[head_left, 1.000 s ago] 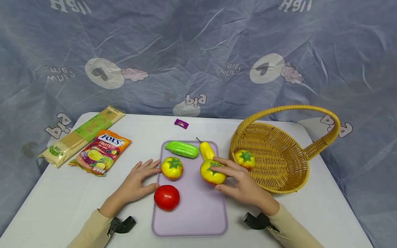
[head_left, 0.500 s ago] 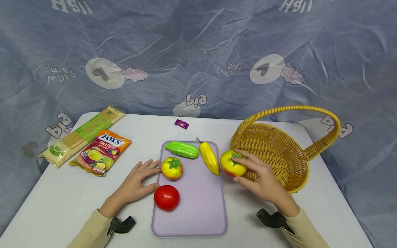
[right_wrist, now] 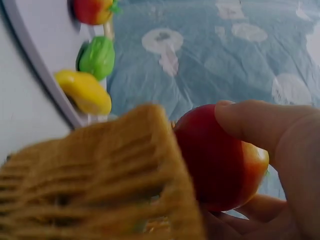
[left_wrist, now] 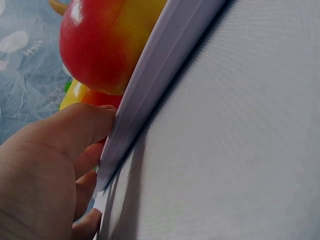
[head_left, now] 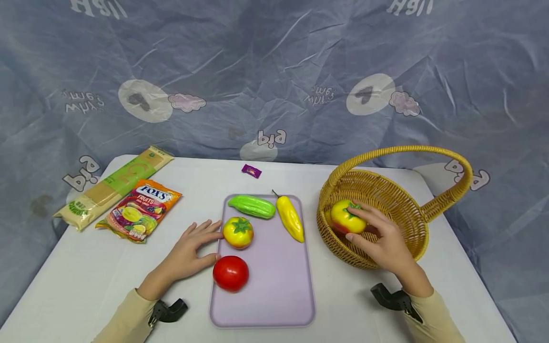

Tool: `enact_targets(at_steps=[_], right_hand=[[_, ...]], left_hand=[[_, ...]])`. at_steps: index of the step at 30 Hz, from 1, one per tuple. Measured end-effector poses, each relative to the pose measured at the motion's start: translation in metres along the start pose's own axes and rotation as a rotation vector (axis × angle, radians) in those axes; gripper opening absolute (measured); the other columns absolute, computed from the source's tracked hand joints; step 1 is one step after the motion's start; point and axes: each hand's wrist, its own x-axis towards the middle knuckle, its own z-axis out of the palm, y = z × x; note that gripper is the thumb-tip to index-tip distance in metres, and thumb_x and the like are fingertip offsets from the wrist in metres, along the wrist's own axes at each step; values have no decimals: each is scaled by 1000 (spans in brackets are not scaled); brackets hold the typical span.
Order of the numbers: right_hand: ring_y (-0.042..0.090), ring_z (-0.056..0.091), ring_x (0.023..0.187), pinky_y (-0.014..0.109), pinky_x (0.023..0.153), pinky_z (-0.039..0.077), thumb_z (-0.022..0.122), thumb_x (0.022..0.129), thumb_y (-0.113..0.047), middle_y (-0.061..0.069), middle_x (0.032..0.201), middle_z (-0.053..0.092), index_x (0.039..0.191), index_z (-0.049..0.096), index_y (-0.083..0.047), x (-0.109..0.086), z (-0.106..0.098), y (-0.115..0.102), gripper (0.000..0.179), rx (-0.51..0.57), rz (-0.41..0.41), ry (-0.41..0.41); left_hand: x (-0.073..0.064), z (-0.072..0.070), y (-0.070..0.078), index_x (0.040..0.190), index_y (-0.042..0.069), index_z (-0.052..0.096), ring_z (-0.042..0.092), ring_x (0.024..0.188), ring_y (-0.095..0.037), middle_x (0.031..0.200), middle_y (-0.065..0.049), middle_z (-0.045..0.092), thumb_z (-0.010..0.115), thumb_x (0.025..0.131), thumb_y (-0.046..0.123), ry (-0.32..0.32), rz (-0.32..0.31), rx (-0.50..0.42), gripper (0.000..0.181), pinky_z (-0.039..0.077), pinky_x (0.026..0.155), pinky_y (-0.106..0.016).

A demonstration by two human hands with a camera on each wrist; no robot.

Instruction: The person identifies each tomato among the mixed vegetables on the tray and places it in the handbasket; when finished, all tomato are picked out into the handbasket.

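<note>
My right hand (head_left: 386,240) grips a yellow-and-red tomato (head_left: 346,216) with a green leafy top, inside the left part of the wicker basket (head_left: 416,233). In the right wrist view, my thumb presses the red side of this tomato (right_wrist: 210,155), beside the blurred basket wall (right_wrist: 100,175). A second such tomato in the basket is almost wholly hidden behind the held one. My left hand (head_left: 190,250) lies at the left rim of the lilac tray (head_left: 274,305), fingers spread and touching it. Nearest to that hand on the tray are another yellow-and-red tomato (head_left: 238,233) and a plain red tomato (head_left: 230,274).
A ridged green vegetable (head_left: 251,206) and a yellow pepper (head_left: 290,219) lie at the tray's far end. Beyond stands a small purple wrapped sweet (head_left: 251,171). A candy bag (head_left: 140,211) and a long green-and-tan packet (head_left: 116,186) lie left. The basket's tall handle (head_left: 399,149) arches over it.
My right hand has carried the yellow-and-red tomato rightward, from above the tray near the yellow pepper, across the basket's left rim and into the basket. My left hand has stayed at the tray.
</note>
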Motion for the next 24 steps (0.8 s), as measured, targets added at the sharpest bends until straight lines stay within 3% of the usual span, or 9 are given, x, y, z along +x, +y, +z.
enact_targets(at_steps=[8, 10, 15, 24], right_hand=[[-19, 47, 120, 1, 80, 51, 80, 76, 12, 30, 142, 56, 131, 65, 2, 2, -7, 21, 58, -46, 90, 21], [-6, 53, 126, 1, 80, 50, 80, 78, 9, 30, 144, 54, 132, 64, 1, 2, -9, 24, 57, -61, 117, 18], [46, 53, 129, -1, 81, 48, 79, 83, 4, 32, 148, 50, 135, 63, 1, 3, -13, 30, 55, -80, 186, 7], [51, 55, 125, -4, 80, 44, 78, 84, 2, 35, 146, 49, 136, 60, 3, 4, -18, 38, 54, -117, 253, 15]], left_hand=[[-1, 2, -1, 128, 17, 70, 44, 145, -44, 153, -10, 55, 78, 84, 27, 2, -7, -2, 46, 20, 119, -74], [-1, 1, -1, 128, 17, 70, 44, 145, -44, 153, -10, 55, 79, 84, 27, 1, -8, -1, 46, 20, 119, -74], [-1, 0, 0, 128, 17, 70, 44, 145, -44, 153, -10, 54, 79, 84, 28, -3, -11, 0, 47, 20, 119, -74], [0, -1, 1, 128, 17, 70, 44, 145, -44, 153, -10, 54, 79, 84, 27, -8, -16, -1, 46, 20, 119, -74]])
